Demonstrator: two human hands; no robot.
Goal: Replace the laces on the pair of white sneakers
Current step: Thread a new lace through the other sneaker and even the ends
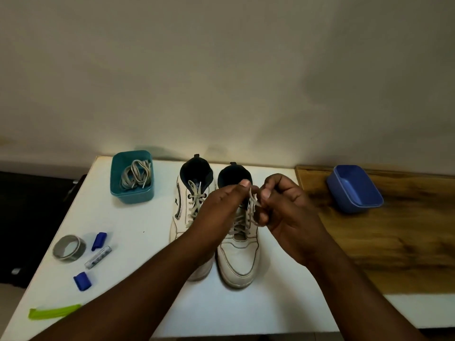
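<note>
Two white sneakers stand side by side on the white table [138,244], toes toward me. The left sneaker [189,205] is laced, its lower half hidden by my left forearm. Over the right sneaker [240,259], my left hand [221,205] pinches the pale lace [253,200] near the collar. My right hand [283,210] holds the same lace with curled fingers, just right of the left hand. A teal tub [131,177] at the back left holds a bundle of grey laces [136,173].
A grey tape roll [69,247], a white marker [98,257], two blue caps [99,240] [82,281] and a green strip [54,312] lie at the table's left front. A blue tub [354,188] sits on the wooden surface [394,237] to the right. A wall stands behind.
</note>
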